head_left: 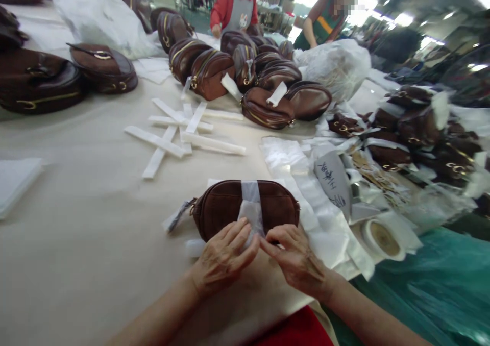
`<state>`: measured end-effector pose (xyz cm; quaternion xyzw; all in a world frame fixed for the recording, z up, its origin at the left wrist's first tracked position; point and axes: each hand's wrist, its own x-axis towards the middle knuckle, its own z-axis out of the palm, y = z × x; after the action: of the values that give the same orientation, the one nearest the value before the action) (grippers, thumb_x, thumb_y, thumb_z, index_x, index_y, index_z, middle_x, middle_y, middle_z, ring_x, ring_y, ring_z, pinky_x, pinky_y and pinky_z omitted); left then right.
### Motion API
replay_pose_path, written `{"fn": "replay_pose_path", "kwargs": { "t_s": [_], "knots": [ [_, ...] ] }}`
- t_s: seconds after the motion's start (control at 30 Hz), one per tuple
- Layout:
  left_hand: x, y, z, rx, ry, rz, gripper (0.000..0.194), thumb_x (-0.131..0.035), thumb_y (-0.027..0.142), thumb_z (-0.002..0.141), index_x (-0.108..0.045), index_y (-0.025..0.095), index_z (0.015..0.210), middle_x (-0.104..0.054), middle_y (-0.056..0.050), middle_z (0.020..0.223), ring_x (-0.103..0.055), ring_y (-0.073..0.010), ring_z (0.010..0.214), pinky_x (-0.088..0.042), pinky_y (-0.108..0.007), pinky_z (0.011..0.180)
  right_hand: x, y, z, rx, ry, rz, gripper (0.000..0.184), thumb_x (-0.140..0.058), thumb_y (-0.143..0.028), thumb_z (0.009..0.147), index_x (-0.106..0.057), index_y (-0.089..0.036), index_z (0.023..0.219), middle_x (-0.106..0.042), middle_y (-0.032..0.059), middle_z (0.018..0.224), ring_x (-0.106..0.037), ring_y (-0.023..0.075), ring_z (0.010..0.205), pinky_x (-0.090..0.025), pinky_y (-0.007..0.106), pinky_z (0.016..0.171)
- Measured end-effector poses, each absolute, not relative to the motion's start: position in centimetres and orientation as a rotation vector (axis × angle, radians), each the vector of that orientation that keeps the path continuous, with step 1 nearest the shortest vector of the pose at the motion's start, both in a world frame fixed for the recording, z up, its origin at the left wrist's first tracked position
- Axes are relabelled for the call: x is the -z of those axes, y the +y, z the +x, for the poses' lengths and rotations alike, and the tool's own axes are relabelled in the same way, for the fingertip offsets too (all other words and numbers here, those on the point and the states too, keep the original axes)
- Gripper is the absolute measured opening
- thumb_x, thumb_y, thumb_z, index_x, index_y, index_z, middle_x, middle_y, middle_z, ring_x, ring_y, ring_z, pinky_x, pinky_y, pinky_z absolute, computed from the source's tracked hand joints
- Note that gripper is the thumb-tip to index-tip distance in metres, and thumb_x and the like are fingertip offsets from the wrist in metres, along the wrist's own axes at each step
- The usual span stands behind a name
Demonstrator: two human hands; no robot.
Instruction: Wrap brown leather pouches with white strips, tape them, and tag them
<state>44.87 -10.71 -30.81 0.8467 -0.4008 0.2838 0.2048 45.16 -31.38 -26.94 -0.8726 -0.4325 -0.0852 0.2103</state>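
Observation:
A small brown purse (225, 205) lies on the table right in front of me, with a white paper strip (250, 208) wrapped over its middle. My left hand (224, 254) rests on the purse's near edge, its fingers pressed on the lower end of the strip. Beside it, my right hand (294, 256) pinches at the strip's right edge, fingers closed together. The two hands nearly touch over the strip.
Several loose white paper strips (184, 134) lie mid-table. Many brown purses (237, 75) are piled behind them and at the left (38, 80) and right (421, 131). A tape roll (383, 239) and white sheets (306, 182) lie to my right. Two people (237, 4) work at the far side.

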Motion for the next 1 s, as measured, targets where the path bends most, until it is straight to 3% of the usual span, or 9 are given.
{"fn": "replay_pose_path", "kwargs": {
  "t_s": [0.13, 0.27, 0.33, 0.4, 0.53, 0.63, 0.9, 1.0],
  "knots": [
    [30.9, -10.6, 44.9, -0.775, -1.129, 2.393, 0.029, -0.04, 0.007, 0.087, -0.061, 0.014, 0.105, -0.061, -0.012, 0.109, -0.053, -0.0244, 0.114, -0.051, -0.036, 0.09, 25.5, -34.9, 44.1, 0.349, -0.975, -2.452, 0.027, -0.045, -0.008, 0.083, -0.061, -0.021, 0.101, -0.058, 0.0046, 0.089, -0.054, 0.0168, 0.085, -0.045, 0.033, 0.076],
    [31.1, -10.6, 45.0, -0.807, -1.117, 2.36, 0.028, -0.04, 0.006, 0.087, -0.062, 0.014, 0.103, -0.061, -0.011, 0.109, -0.053, -0.0239, 0.114, -0.048, -0.035, 0.094, 24.2, -43.3, 45.5, 0.896, 0.039, -2.577, 0.017, -0.053, -0.028, 0.082, -0.061, -0.021, 0.096, -0.057, 0.0088, 0.098, -0.053, 0.0224, 0.097, -0.043, 0.039, 0.084],
    [31.0, -10.6, 45.0, -0.806, -1.13, 2.363, 0.029, -0.04, 0.006, 0.088, -0.063, 0.015, 0.102, -0.062, -0.01, 0.109, -0.054, -0.0234, 0.113, -0.048, -0.034, 0.094, 23.9, -47.7, 47.4, 0.847, 0.46, -2.534, 0.024, -0.052, -0.04, 0.077, -0.062, -0.018, 0.083, -0.058, 0.0112, 0.095, -0.048, 0.0277, 0.102, -0.04, 0.044, 0.088],
    [30.9, -10.5, 45.0, -0.806, -1.144, 2.373, 0.03, -0.039, 0.006, 0.088, -0.063, 0.015, 0.103, -0.062, -0.009, 0.109, -0.056, -0.0224, 0.111, -0.048, -0.033, 0.093, 23.8, -51.0, 49.3, 0.683, 0.56, -2.514, 0.025, -0.052, -0.042, 0.071, -0.06, -0.019, 0.067, -0.06, 0.0104, 0.082, -0.051, 0.0288, 0.095, -0.038, 0.046, 0.088],
    [31.0, -10.5, 45.0, -0.815, -1.143, 2.397, 0.033, -0.039, 0.002, 0.085, -0.062, 0.016, 0.104, -0.063, -0.008, 0.11, -0.056, -0.021, 0.111, -0.049, -0.031, 0.093, 24.0, -53.2, 51.6, 0.333, 0.5, -2.441, 0.024, -0.057, -0.04, 0.065, -0.057, -0.022, 0.049, -0.059, 0.0035, 0.057, -0.055, 0.021, 0.066, -0.044, 0.035, 0.07],
    [31.3, -10.6, 44.9, -0.804, -1.118, 2.385, 0.036, -0.04, 0.0, 0.082, -0.062, 0.015, 0.105, -0.063, -0.008, 0.11, -0.055, -0.0214, 0.113, -0.048, -0.032, 0.094, 24.0, -53.1, 51.8, 0.202, 0.492, -2.343, 0.022, -0.056, -0.039, 0.066, -0.06, -0.022, 0.052, -0.063, 0.0032, 0.058, -0.056, 0.0192, 0.062, -0.043, 0.03, 0.061],
    [30.7, -10.7, 44.9, -0.804, -1.113, 2.385, 0.033, -0.041, 0.002, 0.082, -0.062, 0.015, 0.105, -0.064, -0.009, 0.108, -0.057, -0.0219, 0.11, -0.05, -0.032, 0.092, 23.7, -52.5, 52.3, 0.124, 0.509, -2.131, 0.018, -0.063, -0.037, 0.059, -0.065, -0.019, 0.058, -0.063, 0.0011, 0.058, -0.054, 0.0165, 0.056, -0.043, 0.03, 0.058],
    [30.7, -10.7, 44.9, -0.81, -1.14, 2.392, 0.032, -0.042, 0.0, 0.082, -0.062, 0.013, 0.104, -0.064, -0.011, 0.106, -0.058, -0.0231, 0.11, -0.051, -0.032, 0.091, 23.4, -52.1, 51.5, 0.223, 0.531, -2.078, 0.019, -0.063, -0.039, 0.058, -0.063, -0.02, 0.059, -0.066, 0.0038, 0.074, -0.057, 0.0178, 0.066, -0.044, 0.032, 0.064]
  ]
}}
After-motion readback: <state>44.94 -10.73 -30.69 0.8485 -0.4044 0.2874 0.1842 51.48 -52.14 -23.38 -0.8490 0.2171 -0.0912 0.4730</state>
